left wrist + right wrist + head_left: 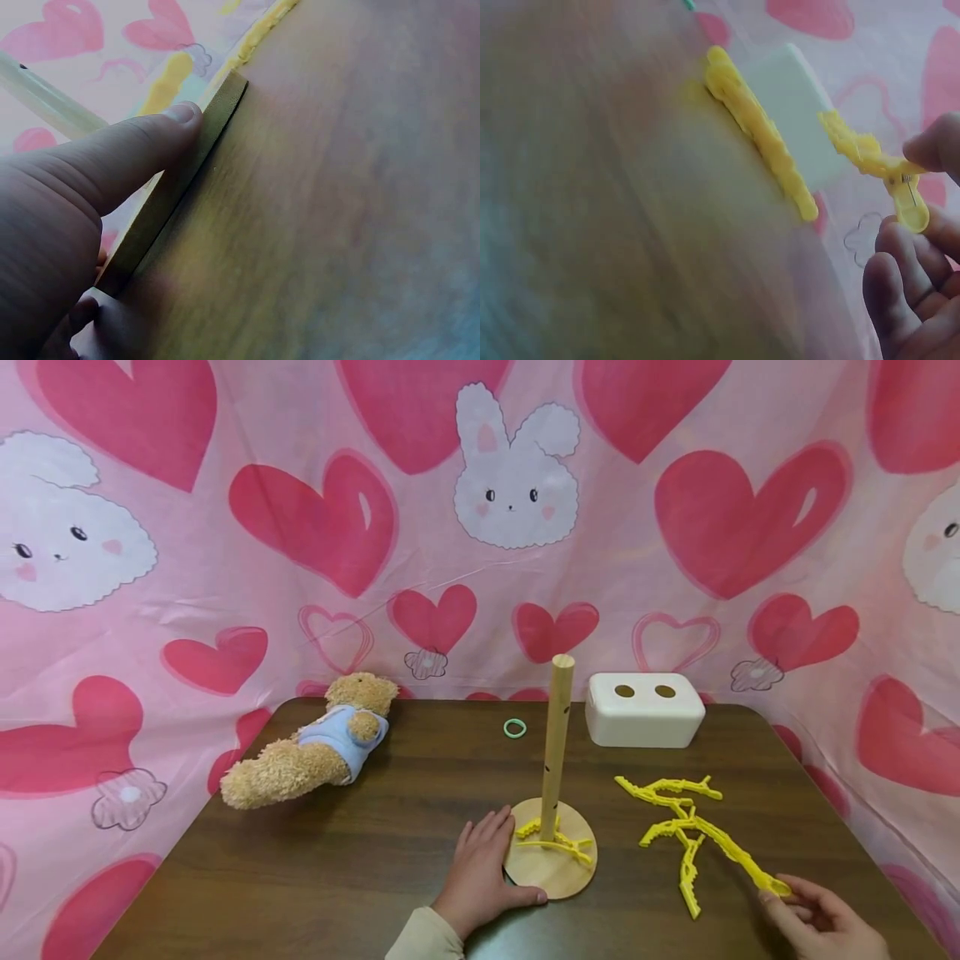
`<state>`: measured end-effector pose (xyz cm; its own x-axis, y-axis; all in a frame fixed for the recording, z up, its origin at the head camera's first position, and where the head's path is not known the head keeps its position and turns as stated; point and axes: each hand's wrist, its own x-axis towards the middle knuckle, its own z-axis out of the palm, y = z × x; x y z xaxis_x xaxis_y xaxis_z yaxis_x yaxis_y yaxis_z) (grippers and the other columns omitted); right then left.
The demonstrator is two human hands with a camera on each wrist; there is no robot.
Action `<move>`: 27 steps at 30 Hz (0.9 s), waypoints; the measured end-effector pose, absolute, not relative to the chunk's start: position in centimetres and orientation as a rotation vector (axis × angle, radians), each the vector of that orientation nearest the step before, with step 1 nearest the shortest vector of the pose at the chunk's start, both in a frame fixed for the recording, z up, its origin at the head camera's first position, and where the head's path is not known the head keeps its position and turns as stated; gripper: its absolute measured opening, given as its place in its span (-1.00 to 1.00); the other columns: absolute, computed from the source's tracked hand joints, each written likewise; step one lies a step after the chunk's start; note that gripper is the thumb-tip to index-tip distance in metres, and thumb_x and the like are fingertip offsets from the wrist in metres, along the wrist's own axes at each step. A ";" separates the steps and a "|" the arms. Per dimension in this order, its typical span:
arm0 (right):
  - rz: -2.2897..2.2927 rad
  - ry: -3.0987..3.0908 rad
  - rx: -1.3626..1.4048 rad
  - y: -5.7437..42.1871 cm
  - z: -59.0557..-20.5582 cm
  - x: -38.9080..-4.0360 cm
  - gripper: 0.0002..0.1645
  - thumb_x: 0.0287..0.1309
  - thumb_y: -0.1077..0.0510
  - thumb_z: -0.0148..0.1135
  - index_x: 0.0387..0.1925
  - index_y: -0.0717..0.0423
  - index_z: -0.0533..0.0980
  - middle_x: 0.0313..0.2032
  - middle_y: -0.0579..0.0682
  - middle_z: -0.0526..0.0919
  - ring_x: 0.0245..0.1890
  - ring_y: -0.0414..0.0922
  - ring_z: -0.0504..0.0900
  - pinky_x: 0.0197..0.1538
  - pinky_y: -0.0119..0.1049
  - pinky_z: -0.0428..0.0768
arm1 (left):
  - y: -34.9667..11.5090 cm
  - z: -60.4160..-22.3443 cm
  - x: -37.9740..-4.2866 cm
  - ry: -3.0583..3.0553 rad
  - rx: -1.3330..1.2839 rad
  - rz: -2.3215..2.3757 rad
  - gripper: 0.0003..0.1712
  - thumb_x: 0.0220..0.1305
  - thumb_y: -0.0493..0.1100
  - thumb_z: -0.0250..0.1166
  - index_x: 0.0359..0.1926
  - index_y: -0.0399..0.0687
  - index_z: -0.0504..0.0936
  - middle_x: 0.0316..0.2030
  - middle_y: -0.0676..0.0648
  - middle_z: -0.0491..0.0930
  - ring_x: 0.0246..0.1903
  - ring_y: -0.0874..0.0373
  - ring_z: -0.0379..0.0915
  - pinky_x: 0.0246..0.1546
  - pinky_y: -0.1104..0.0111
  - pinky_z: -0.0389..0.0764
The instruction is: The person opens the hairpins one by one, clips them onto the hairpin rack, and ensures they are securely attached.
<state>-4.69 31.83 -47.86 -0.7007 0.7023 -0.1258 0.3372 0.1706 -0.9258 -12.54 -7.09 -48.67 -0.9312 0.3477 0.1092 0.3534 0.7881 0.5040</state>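
On the table stands a round wooden base with an upright wooden rod, which has small holes along it. My left hand rests at the base's left side, fingers extended along the edge and thumb at the front rim. In the left wrist view the thumb presses on that rim. Two yellow clips lie on the base around the rod's foot. My right hand pinches the near end of a yellow alligator clip with a small spring. Several more yellow clips lie beyond it, close to its tip.
A white box with two round holes in its top stands at the back right. Behind the rod lies a small green ring. A teddy bear in a light blue top lies at the back left. Patterned pink cloth hangs around the table.
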 end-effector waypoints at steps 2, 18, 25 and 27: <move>1.534 -2.173 -0.974 31.4 -47.7 -4.7 -0.66 0.05 0.07 0.54 -0.48 -0.47 0.54 -0.61 -0.40 0.58 -0.60 -0.37 0.54 -0.52 -0.55 0.52 | -7.1 -48.6 -12.5 -2.965 -0.579 -0.837 0.28 -0.22 0.46 0.54 0.43 -0.17 0.38 0.47 -0.10 0.26 0.45 -0.10 0.15 0.43 -0.13 0.06; 1.211 -2.414 -0.276 26.6 -46.3 -4.4 -0.71 -0.03 0.35 0.54 -0.23 0.35 0.65 -0.54 -0.29 0.62 -0.58 -0.34 0.55 -0.53 -0.53 0.50 | -7.2 -48.5 -12.5 -2.974 -0.578 -0.817 0.28 -0.20 0.48 0.51 0.44 -0.17 0.36 0.47 -0.10 0.25 0.45 -0.11 0.14 0.42 -0.13 0.07; 1.141 -2.366 -0.035 25.0 -45.9 -4.8 -0.68 -0.22 0.44 0.58 -0.35 0.18 0.68 -0.56 -0.26 0.56 -0.60 -0.35 0.49 -0.55 -0.55 0.43 | -7.1 -48.5 -12.5 -2.978 -0.571 -0.826 0.28 -0.21 0.48 0.51 0.44 -0.17 0.37 0.47 -0.09 0.26 0.45 -0.10 0.14 0.43 -0.13 0.06; 1.132 -2.385 -0.014 24.6 -45.8 -5.0 -0.67 -0.22 0.42 0.59 -0.35 0.14 0.68 -0.56 -0.26 0.54 -0.59 -0.34 0.46 -0.55 -0.53 0.42 | -7.1 -48.5 -12.4 -2.974 -0.574 -0.822 0.28 -0.21 0.48 0.51 0.43 -0.16 0.37 0.47 -0.09 0.26 0.45 -0.10 0.14 0.43 -0.13 0.06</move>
<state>-4.95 24.60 -45.78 -0.8769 0.2149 0.4300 -0.1972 0.6550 -0.7295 -12.44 -7.08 -48.55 -0.9332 0.3457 0.0985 0.3472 0.7961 0.4957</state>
